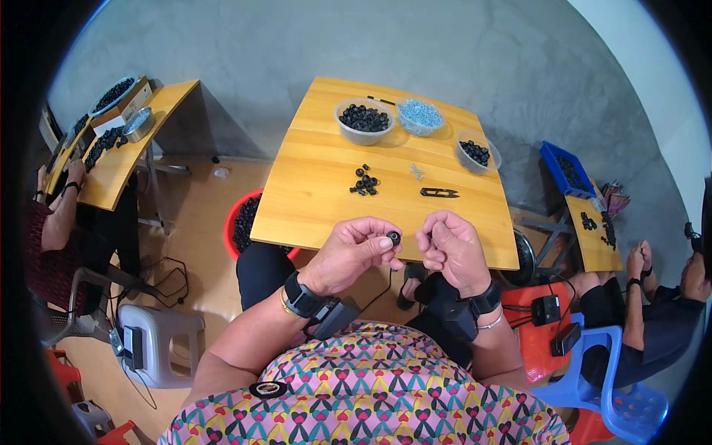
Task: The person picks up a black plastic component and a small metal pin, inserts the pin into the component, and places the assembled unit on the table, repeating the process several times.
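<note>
My left hand [345, 254] pinches a small round black part [394, 237] with a hole in its middle, just above the table's near edge. To its right, a short gap away, my right hand [456, 248] is closed, thumb against forefinger; a dark speck shows at its fingertips, too small to name. Beyond my hands, on the wooden table [311, 200], lie a loose group of black round parts [363, 184], a few tiny pale pieces [417, 172] and black thread snips [440, 193].
Toward the back stand a bowl [363, 139] of black parts, a tub [421, 132] of small blue-white pieces and a smaller bowl [495, 157] of black parts. A red bucket [231, 241] sits left of the table. People work at tables on both sides.
</note>
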Available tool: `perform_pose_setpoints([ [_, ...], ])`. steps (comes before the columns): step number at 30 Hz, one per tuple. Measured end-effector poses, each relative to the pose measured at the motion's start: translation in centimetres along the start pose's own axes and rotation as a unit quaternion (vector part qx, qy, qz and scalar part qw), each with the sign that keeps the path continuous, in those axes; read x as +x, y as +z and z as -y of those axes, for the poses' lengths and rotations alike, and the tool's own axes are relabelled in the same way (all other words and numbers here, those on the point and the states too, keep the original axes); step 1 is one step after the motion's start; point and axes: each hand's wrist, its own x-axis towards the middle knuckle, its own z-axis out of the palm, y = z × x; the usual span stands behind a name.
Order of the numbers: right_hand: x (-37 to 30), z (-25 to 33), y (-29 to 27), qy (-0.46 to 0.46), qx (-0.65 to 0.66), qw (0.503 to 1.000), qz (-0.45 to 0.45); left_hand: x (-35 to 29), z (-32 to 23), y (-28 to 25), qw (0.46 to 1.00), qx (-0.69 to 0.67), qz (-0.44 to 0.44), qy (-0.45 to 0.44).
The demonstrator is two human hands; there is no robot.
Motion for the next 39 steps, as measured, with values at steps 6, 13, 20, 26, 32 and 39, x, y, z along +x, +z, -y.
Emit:
perform_pose_setpoints([
  [6,0.2,-0.3,0.8,-0.019,0.016,1.000,-0.002,-0.1,0.1,0.3,1.000,0.021,-0.011,-0.005],
  [13,-0.2,-0.6,0.6,-0.059,-0.247,0.966,0.050,-0.1,-0.3,1.1,0.998,0.062,-0.015,-0.003],
  [20,-0.4,0.1,1.9,-0.078,-0.245,0.966,0.010,-0.1,-0.3,1.0,0.997,0.073,-0.017,0.000],
  [26,-0.4,0.0,1.6,-0.092,-0.272,0.958,0.016,-0.2,-0.4,1.2,0.998,0.066,-0.014,-0.008],
  [32,-0.2,-0.4,1.2,-0.117,-0.275,0.954,0.004,-0.1,-0.2,1.0,0.997,0.065,-0.027,-0.010],
  [39,-0.6,0.0,1.9,-0.127,-0.293,0.948,-0.002,-0.2,0.0,0.9,0.999,0.033,-0.026,-0.014],
])
